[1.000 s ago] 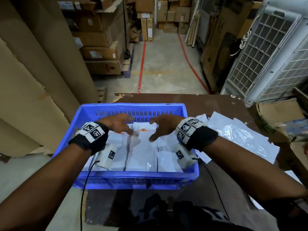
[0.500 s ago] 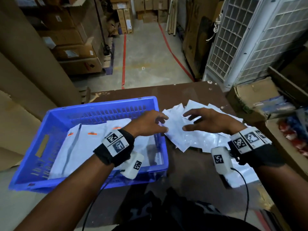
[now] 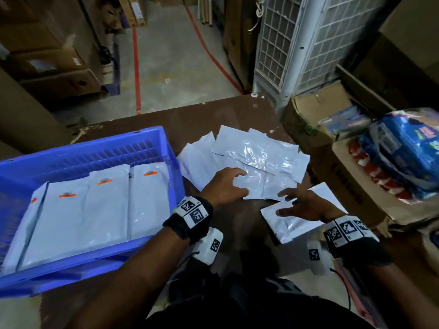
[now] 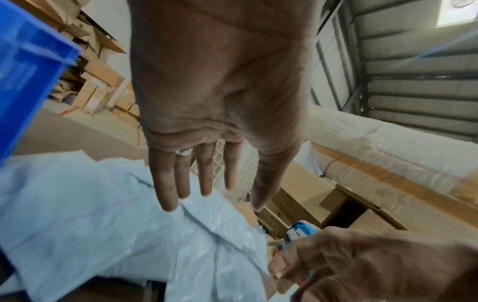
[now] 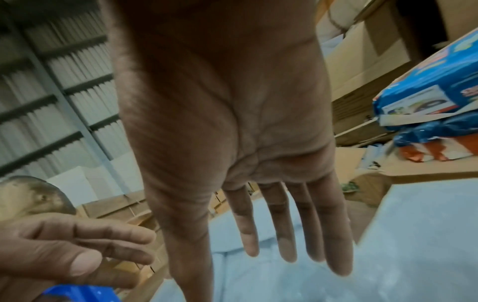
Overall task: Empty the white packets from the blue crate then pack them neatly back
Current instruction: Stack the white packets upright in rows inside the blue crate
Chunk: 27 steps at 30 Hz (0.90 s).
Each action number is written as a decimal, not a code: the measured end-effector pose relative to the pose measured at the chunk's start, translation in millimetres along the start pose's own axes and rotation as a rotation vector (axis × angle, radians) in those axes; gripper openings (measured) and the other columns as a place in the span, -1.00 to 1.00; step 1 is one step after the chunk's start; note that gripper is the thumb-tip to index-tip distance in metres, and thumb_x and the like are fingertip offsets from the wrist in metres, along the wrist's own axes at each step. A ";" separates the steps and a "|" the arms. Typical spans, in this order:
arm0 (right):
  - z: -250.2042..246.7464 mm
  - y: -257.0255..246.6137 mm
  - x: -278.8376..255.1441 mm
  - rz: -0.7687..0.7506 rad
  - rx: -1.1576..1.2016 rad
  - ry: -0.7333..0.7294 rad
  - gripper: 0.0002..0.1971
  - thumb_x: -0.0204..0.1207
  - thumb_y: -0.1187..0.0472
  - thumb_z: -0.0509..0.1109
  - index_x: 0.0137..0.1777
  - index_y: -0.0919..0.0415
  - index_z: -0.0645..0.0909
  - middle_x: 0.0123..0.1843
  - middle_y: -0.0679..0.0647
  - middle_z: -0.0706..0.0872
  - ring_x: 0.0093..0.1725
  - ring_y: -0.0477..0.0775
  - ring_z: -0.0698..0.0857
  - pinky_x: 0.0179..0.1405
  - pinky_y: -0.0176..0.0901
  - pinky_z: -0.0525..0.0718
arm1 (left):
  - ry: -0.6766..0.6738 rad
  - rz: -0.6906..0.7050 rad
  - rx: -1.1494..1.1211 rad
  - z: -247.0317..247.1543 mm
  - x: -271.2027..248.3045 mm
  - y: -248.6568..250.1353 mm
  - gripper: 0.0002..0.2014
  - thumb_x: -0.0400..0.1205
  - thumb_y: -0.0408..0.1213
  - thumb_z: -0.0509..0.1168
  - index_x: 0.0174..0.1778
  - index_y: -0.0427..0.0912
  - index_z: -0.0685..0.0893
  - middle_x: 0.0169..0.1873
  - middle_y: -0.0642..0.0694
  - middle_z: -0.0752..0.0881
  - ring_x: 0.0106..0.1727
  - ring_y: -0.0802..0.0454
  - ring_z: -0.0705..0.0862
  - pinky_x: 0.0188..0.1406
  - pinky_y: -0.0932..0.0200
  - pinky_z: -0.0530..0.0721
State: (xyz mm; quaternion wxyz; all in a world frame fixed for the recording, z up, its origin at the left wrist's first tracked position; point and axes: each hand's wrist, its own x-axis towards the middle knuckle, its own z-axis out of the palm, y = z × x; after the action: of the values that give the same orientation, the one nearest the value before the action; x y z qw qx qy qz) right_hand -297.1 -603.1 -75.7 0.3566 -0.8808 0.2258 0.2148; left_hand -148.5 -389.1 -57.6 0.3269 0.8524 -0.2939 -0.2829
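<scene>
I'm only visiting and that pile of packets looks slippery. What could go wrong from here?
Two risks, both guesses. The loose packets overlap in a glossy heap; both hands, left and right, are open and flat, so a grab may drag several packets or let some slide. One packet lies near the table's front edge and could be knocked off. The crate already holds tidy rows; a careless drop could ruffle them.

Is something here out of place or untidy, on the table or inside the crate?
Yes. The white packets on the brown table lie in a loose, overlapping heap at mixed angles, and one packet sits apart under the right hand. The packets in the blue crate lie in tidy rows.
</scene>
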 end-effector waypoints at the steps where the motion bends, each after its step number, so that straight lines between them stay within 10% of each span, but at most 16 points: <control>1: 2.4 10.7 0.4 0.018 -0.007 0.000 -0.41 0.28 0.02 0.72 0.31 0.01 0.63 0.32 0.10 0.61 0.19 0.02 0.65 0.20 -0.26 0.57 | 0.022 -0.029 0.027 8.6 5.3 -3.4 -0.35 0.48 -0.15 0.53 0.50 -0.03 0.51 0.44 -0.13 0.51 0.44 -0.10 0.51 0.47 0.04 0.48; 10: 29.9 64.0 10.7 0.014 -0.343 0.017 0.11 0.10 0.03 0.77 0.65 -0.04 0.26 0.64 0.21 0.24 0.56 0.34 0.33 0.51 0.10 0.46 | 0.275 -0.300 0.335 45.3 32.9 -54.6 0.13 0.39 -0.02 0.57 0.72 -0.02 -0.07 0.68 -0.25 -0.03 0.65 -0.32 0.08 0.51 -0.22 0.35; 17: 47.4 64.0 8.7 -0.049 -0.555 0.015 -0.10 0.52 -0.05 0.45 0.73 -0.05 -0.03 0.71 0.20 0.03 0.62 0.33 0.19 0.49 0.18 0.43 | 0.346 -0.312 0.383 59.9 34.0 -77.6 -0.23 0.48 -0.20 0.47 0.60 -0.07 0.28 0.45 -0.23 0.40 0.44 -0.30 0.44 0.40 -0.20 0.46; 27: 43.9 48.1 9.3 -0.149 -0.435 0.115 -0.56 0.58 -0.11 0.33 0.38 0.07 0.52 0.36 0.13 0.60 0.27 0.23 0.65 0.12 -0.04 0.60 | 0.513 -0.123 0.039 54.0 17.6 -85.8 -0.69 0.55 -0.32 0.41 0.23 -0.08 0.66 0.10 -0.13 0.69 0.12 -0.10 0.69 0.15 -0.02 0.70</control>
State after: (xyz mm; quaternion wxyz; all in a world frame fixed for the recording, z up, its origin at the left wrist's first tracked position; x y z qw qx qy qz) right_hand -325.7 -604.6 -135.0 0.1601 -0.9618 0.1285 0.1810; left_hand -146.1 -369.7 -158.6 0.3563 0.9188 -0.1543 -0.0711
